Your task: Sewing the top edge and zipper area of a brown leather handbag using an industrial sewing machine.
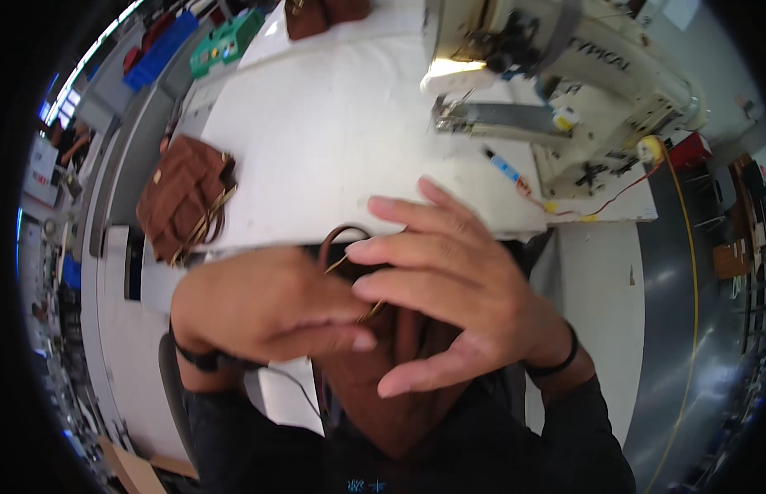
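Both my hands hold a brown leather piece (383,387) close to my chest, below the white table's front edge. My left hand (268,309) grips it from the left, fingers curled over its top. My right hand (449,288) lies across it from the right with fingers spread. A thin brown strap loop (340,235) and a gold-coloured metal part (371,310) stick out between the hands. Most of the leather piece is hidden by my hands.
A cream industrial sewing machine (564,74) stands at the back right of the white table (333,123). A brown leather bag (185,198) lies at the table's left edge. Another brown item (321,15) sits far back. Green and blue bins (226,41) stand behind.
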Tool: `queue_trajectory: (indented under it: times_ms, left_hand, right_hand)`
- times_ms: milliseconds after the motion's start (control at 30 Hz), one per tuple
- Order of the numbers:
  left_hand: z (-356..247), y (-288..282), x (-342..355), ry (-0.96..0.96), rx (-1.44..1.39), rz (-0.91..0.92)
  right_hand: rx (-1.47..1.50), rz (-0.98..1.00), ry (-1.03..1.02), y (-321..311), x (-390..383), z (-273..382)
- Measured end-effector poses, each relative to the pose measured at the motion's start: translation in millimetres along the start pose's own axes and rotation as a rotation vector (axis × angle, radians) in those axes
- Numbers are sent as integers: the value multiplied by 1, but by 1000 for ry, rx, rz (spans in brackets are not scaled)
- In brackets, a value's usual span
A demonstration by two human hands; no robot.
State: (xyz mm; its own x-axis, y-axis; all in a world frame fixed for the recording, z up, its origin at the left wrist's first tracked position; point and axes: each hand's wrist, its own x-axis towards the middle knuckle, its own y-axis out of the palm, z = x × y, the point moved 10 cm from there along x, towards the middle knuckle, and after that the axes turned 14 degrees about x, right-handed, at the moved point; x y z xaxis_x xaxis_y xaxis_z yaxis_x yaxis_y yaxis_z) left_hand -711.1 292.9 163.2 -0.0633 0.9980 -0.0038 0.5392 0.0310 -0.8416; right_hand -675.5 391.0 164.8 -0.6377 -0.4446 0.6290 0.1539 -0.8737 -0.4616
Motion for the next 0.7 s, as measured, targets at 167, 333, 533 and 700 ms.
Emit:
queue_trajectory:
  times_ms: [167,333,533,700]
  left_hand:
    - [47,44,30,-29,-109,116]
    - [79,77,36,-38,-261,179]
    - [109,98,18,-137,-314,62]
    - [122,76,-14,-265,-222,-355]
  right_hand:
    - [124,114,352,14,-22,-57]
    - [286,118,409,33,-46,-93]
    - [238,214,448,52,-54,-111]
    - [165,226,590,46,-53,-113]
